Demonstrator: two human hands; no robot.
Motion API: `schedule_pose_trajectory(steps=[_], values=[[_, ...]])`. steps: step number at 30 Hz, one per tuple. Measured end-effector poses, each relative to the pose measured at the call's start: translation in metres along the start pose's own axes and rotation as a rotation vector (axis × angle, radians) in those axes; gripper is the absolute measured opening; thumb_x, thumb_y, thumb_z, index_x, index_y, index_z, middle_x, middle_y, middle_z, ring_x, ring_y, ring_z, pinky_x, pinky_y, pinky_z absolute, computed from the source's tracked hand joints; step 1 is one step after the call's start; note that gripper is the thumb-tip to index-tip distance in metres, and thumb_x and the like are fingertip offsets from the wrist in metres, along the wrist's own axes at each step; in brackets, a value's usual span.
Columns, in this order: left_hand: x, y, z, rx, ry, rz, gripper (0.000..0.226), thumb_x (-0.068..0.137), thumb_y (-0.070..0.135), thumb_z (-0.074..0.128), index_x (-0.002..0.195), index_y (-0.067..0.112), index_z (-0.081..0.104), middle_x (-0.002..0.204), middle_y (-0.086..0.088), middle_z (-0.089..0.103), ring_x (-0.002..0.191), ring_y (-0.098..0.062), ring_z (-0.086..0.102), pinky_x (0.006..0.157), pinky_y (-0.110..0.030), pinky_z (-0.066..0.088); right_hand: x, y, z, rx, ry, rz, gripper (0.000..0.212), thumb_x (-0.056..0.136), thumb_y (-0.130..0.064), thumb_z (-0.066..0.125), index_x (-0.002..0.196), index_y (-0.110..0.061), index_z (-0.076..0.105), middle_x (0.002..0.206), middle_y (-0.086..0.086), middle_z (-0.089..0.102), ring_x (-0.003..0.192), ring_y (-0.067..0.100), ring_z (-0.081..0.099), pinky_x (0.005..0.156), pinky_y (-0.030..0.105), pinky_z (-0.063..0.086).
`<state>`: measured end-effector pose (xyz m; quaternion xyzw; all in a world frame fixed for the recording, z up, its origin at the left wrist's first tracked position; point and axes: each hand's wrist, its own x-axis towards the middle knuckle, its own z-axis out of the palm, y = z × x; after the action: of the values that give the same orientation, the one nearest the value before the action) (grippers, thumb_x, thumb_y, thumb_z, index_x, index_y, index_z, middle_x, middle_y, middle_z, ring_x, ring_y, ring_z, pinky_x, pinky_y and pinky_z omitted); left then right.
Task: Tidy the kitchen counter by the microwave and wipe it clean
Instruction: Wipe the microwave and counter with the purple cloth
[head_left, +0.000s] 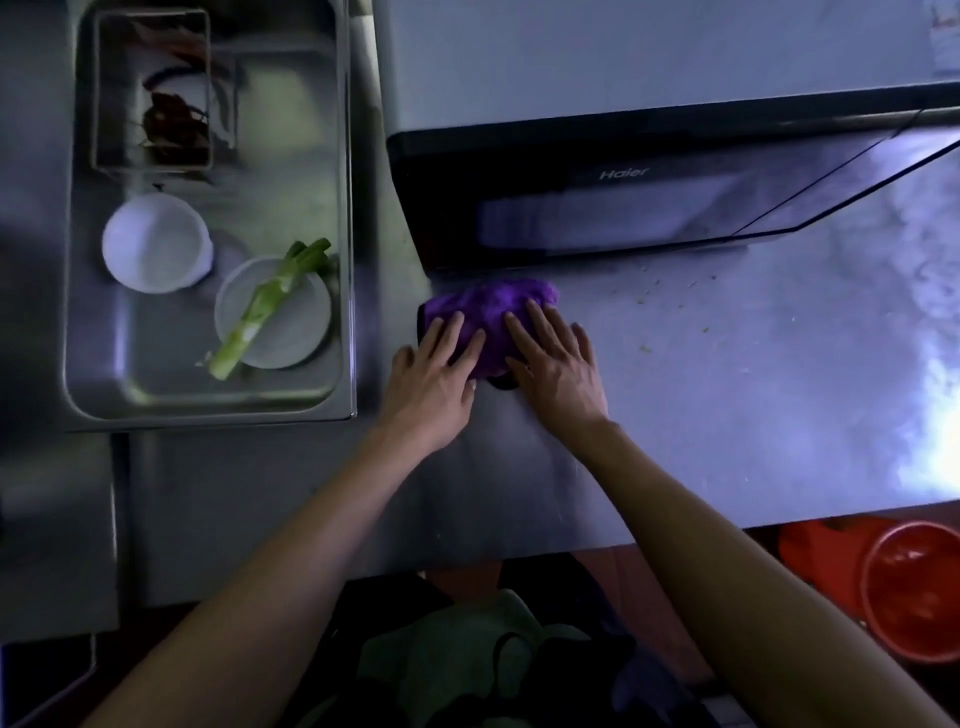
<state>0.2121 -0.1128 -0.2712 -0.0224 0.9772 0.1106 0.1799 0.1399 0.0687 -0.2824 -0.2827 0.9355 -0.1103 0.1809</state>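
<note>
Cloth: purple cloth (488, 312) lies bunched on the steel counter (727, 415), at its left part, just in front of the microwave's lower left corner.
Left hand: left hand (434, 371) lies palm down with straight, spread fingers pressing the cloth's left half; it grips nothing.
Right hand: right hand (558, 364) lies flat beside it, fingers straight and spread on the cloth's right half; the thumb rests on bare counter; likewise not curled round anything.
Microwave: black microwave (597, 208) stands at the counter's back edge, its door (857, 182) swung open to the right.
Crumbs: small pale crumbs (675, 301) are scattered on the counter right of the cloth, in front of the microwave.
Tray: deep steel tray (348, 260) sits left of the counter, apart from the cloth.
Tray contents: white cup (156, 244) near the tray's middle; white plate (291, 332) toward the front right corner, with a green onion (265, 306) lying slantwise across it; a small steel pan (150, 88) at the back holds dark red bits, blurred.
Below the counter: red bowl (914, 587) under the counter's front right edge.
</note>
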Motion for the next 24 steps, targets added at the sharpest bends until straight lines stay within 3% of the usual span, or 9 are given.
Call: schedule_pose_trajectory(steps=[3,7,10,13,16,24], values=[[0.021,0.002,-0.006,0.000,0.032,-0.022,0.066,0.098,0.040,0.046,0.157,0.026,0.021,0.167,-0.006,0.008,0.151,-0.031,0.014,0.109,-0.057,0.033,0.021,0.006,-0.012,0.000,0.021,-0.005,0.057,0.105,-0.041,0.038,0.157,-0.024,0.023,0.165,0.010,0.015,0.153,0.030,0.010,0.122,0.047,0.016],[0.019,0.009,-0.005,0.018,0.116,-0.056,0.063,0.094,0.039,0.052,0.152,0.022,0.036,0.162,-0.011,0.024,0.148,-0.034,0.025,0.106,-0.058,0.036,0.018,0.008,-0.017,0.024,0.095,-0.086,0.055,0.101,-0.025,0.051,0.152,-0.012,0.036,0.161,0.018,0.025,0.150,0.037,0.019,0.119,0.050,0.025],[0.004,0.012,0.004,0.003,0.160,-0.076,0.060,0.093,0.034,0.054,0.150,0.018,0.040,0.161,-0.013,0.026,0.148,-0.033,0.026,0.105,-0.057,0.037,-0.002,0.010,-0.008,0.018,0.095,-0.218,0.057,0.101,-0.019,0.051,0.153,-0.010,0.032,0.162,0.017,0.020,0.151,0.038,0.011,0.122,0.052,0.020],[0.003,0.010,0.005,0.025,0.145,-0.085,0.061,0.093,0.031,0.053,0.151,0.020,0.038,0.163,-0.012,0.023,0.150,-0.034,0.022,0.104,-0.055,0.037,0.000,0.012,-0.005,-0.031,0.026,-0.261,0.058,0.105,-0.024,0.042,0.157,-0.011,0.021,0.165,0.016,0.008,0.152,0.037,-0.003,0.124,0.051,0.008],[0.008,0.007,0.003,0.053,0.108,-0.090,0.062,0.094,0.033,0.050,0.153,0.023,0.034,0.164,-0.012,0.017,0.151,-0.034,0.015,0.104,-0.056,0.036,0.016,0.010,-0.008,-0.107,-0.017,-0.272,0.057,0.107,-0.031,0.032,0.157,-0.009,0.016,0.165,0.018,0.005,0.152,0.038,-0.005,0.125,0.047,-0.002],[0.025,-0.006,-0.008,0.079,0.045,-0.065,0.063,0.098,0.035,0.046,0.156,0.027,0.024,0.165,-0.012,0.014,0.152,-0.032,0.010,0.110,-0.059,0.030,0.033,-0.002,-0.014,-0.133,-0.071,-0.230,0.061,0.107,-0.036,0.029,0.156,-0.003,0.018,0.163,0.024,0.011,0.151,0.040,0.002,0.124,0.051,0.006]])
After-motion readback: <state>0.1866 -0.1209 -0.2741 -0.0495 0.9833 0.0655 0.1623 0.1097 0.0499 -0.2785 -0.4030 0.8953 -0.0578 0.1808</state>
